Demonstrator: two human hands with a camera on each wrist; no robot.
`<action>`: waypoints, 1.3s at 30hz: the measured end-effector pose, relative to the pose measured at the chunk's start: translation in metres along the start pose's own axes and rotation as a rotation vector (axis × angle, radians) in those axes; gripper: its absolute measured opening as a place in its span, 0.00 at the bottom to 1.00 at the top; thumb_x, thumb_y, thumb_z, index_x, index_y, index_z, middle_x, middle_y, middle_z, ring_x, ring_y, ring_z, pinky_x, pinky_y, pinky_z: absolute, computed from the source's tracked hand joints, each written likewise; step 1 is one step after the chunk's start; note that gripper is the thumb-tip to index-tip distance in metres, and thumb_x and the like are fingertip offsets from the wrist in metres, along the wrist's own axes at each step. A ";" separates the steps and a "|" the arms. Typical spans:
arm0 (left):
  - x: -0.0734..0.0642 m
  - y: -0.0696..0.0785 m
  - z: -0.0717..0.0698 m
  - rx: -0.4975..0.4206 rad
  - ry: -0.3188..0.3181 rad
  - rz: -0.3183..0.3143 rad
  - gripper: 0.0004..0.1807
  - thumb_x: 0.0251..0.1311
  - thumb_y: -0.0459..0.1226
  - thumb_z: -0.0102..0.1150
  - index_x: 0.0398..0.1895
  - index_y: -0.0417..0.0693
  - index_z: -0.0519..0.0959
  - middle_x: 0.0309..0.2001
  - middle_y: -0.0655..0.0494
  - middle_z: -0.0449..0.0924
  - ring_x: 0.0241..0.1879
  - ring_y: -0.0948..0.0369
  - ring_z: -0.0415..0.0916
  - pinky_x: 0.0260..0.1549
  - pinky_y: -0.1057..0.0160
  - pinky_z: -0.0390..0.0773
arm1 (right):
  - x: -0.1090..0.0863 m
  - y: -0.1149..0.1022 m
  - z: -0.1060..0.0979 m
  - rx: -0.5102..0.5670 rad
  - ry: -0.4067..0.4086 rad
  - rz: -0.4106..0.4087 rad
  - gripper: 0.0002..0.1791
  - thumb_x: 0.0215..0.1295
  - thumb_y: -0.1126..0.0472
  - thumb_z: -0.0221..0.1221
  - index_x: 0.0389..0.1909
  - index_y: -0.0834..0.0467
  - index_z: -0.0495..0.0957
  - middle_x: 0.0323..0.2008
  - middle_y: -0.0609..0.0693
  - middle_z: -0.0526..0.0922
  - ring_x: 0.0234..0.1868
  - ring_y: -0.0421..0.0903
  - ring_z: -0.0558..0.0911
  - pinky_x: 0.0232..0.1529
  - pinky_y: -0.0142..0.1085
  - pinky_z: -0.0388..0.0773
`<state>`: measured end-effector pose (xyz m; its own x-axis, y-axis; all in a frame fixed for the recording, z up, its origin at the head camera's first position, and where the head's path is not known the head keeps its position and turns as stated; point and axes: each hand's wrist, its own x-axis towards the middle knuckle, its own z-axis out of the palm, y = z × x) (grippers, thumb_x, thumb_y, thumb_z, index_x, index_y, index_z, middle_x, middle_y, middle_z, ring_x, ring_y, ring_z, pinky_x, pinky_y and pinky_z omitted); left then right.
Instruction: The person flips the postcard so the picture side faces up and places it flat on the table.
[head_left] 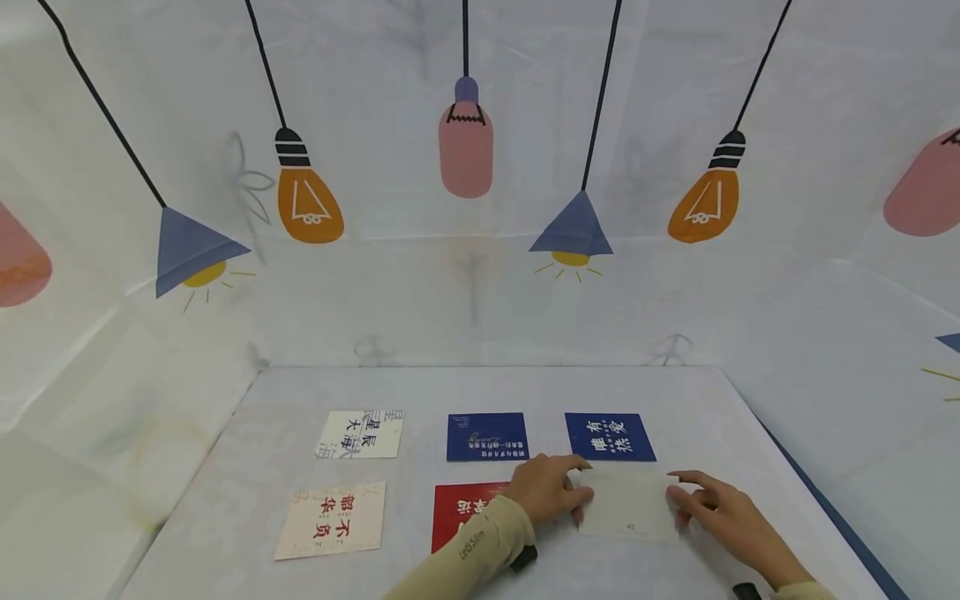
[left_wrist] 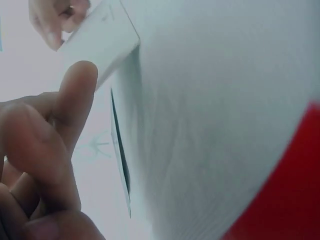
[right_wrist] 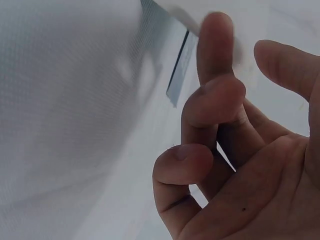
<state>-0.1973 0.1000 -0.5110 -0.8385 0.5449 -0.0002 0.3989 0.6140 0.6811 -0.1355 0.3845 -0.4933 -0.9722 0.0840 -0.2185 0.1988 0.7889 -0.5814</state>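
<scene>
A pale cream card (head_left: 628,505) lies between both hands on the near right of the table, its visible face almost plain apart from a tiny mark. My left hand (head_left: 550,490) grips its left edge with thumb and fingers. At the right edge, my right hand (head_left: 723,521) holds it with the index finger along the top corner and the thumb lower down. In the left wrist view the card (left_wrist: 107,42) shows a shadow beneath its edge. The right wrist view has the right hand's other fingers (right_wrist: 182,165) curled below the card.
Behind the cream card lies a blue card with white characters (head_left: 610,437), and left of it another blue card (head_left: 487,437). A red card (head_left: 457,510) is partly covered by the left arm. Two light cards, one black-lettered (head_left: 362,434), one red-lettered (head_left: 332,521), lie farther left.
</scene>
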 end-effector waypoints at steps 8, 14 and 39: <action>-0.005 0.004 -0.003 -0.217 -0.030 -0.050 0.17 0.66 0.47 0.64 0.57 0.61 0.83 0.16 0.75 0.79 0.09 0.66 0.72 0.16 0.66 0.70 | 0.001 -0.006 0.002 0.097 -0.034 0.075 0.32 0.74 0.37 0.53 0.55 0.63 0.78 0.30 0.47 0.87 0.33 0.46 0.76 0.35 0.41 0.72; -0.007 0.005 -0.004 -0.304 -0.001 -0.088 0.17 0.68 0.55 0.58 0.52 0.61 0.85 0.16 0.72 0.81 0.09 0.63 0.73 0.18 0.65 0.68 | -0.001 -0.010 0.001 0.094 -0.019 0.063 0.28 0.75 0.37 0.52 0.47 0.60 0.80 0.31 0.47 0.86 0.32 0.46 0.76 0.34 0.41 0.69; -0.016 0.016 -0.010 -0.236 0.028 -0.074 0.26 0.63 0.66 0.56 0.42 0.60 0.90 0.20 0.74 0.82 0.13 0.67 0.75 0.18 0.66 0.67 | -0.011 -0.007 -0.005 0.131 0.000 -0.017 0.30 0.77 0.37 0.49 0.58 0.59 0.79 0.45 0.49 0.87 0.35 0.46 0.79 0.35 0.41 0.74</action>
<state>-0.1810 0.0949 -0.4930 -0.8733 0.4857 -0.0384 0.2413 0.4997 0.8319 -0.1273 0.3808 -0.4831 -0.9756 0.0709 -0.2076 0.1964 0.7041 -0.6824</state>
